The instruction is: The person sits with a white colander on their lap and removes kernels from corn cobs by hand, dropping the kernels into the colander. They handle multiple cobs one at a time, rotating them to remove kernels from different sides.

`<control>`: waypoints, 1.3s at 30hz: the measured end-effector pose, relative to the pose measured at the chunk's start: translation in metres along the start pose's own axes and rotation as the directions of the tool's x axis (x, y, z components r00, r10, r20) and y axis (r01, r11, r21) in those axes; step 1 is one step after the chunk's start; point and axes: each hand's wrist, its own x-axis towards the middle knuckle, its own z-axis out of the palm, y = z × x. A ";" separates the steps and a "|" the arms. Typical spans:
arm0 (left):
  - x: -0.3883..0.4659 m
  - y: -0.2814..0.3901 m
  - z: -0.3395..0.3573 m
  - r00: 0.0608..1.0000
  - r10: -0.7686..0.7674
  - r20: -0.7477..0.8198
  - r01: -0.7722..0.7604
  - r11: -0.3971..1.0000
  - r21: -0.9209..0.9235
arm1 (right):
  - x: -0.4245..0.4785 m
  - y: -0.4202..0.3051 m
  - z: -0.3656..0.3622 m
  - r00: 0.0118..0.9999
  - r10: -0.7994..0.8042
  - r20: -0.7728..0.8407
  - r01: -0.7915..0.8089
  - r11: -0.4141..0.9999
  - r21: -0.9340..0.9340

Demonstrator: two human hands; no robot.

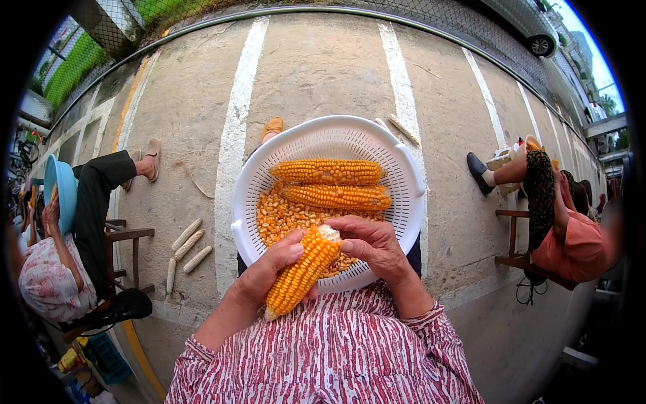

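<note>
My left hand [270,262] is wrapped around an ear of dried yellow corn [303,275], which slants over the near rim of a white slotted plastic basket [329,126]. At the ear's upper end, a patch of pale bare cob shows where kernels are gone. The thumb and fingers of my right hand [373,247] pinch that end. Two whole ears, an upper one [328,171] and a lower one [337,197], lie side by side in the basket. Loose corn kernels [282,217] cover its bottom, partly hidden by my hands.
Several stripped cobs [186,245] lie on the concrete at left, and another stripped cob [404,130] beyond the basket. A seated person [55,272] with a blue basin [60,192] is at left. Another seated person [565,242] is at right. A chain-link fence [323,9] runs behind.
</note>
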 end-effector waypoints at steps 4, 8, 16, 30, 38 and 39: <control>0.004 -0.005 0.000 0.992 0.117 -0.043 -0.109 0.981 0.159 | 0.002 0.000 0.000 0.997 -0.051 -0.054 0.048 0.997 -0.057; 0.008 -0.007 -0.004 0.990 0.140 0.006 -0.136 0.949 0.283 | 0.001 0.008 -0.005 0.985 -0.101 -0.138 0.084 0.988 -0.126; -0.002 -0.001 -0.004 0.997 0.025 0.073 -0.027 0.999 0.025 | -0.002 0.009 -0.005 0.938 -0.027 -0.346 -0.010 0.995 -0.103; -0.002 0.000 0.001 0.999 0.017 0.037 -0.020 0.997 0.079 | 0.002 0.007 0.005 0.994 -0.071 -0.083 0.063 0.993 -0.095; -0.001 -0.002 -0.001 0.999 -0.003 0.035 -0.002 0.993 0.122 | 0.004 0.007 0.007 0.994 -0.088 0.069 0.097 0.986 -0.138; -0.001 -0.003 -0.001 0.999 0.002 0.036 -0.007 0.993 0.119 | 0.003 0.007 0.009 0.997 -0.057 0.054 0.064 0.989 -0.130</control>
